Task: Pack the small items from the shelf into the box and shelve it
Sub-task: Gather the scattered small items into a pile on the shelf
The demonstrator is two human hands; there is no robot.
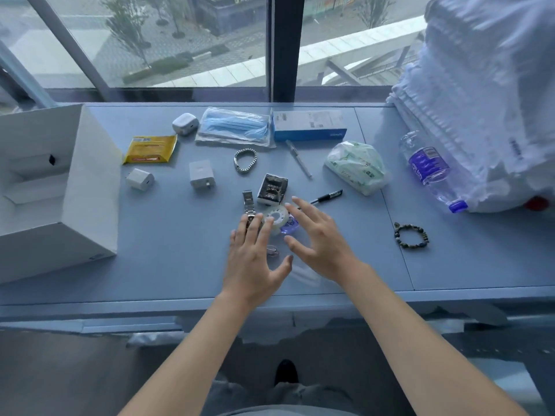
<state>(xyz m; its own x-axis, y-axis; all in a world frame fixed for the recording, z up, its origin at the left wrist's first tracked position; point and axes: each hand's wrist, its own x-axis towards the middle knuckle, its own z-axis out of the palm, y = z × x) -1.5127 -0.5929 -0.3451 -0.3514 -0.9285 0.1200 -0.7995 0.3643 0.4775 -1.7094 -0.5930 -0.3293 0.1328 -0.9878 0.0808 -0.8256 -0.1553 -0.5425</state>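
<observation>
1. Left hand (252, 259) and right hand (318, 238) both spread, fingers straight, holding nothing, poised around a central cluster on the pale blue shelf top (180, 259).
2. Cluster: round white tape roll (274, 219), silver metal-link watch (248, 205), small purple-tinted clear piece (289, 227), black-and-white small packet (272, 189). Left fingertips overlap the watch; contact unclear.
3. Further out: black pen (326, 197), silver chain bracelet (245, 160), two white charger plugs (201, 174), dark beaded bracelet (411, 235).
4. Open white cardboard box (90, 181) sits far left, well apart from the cluster.
5. Risk: scooping several at once, the tape roll could roll away or the watch slip out on the way to the box.
</observation>
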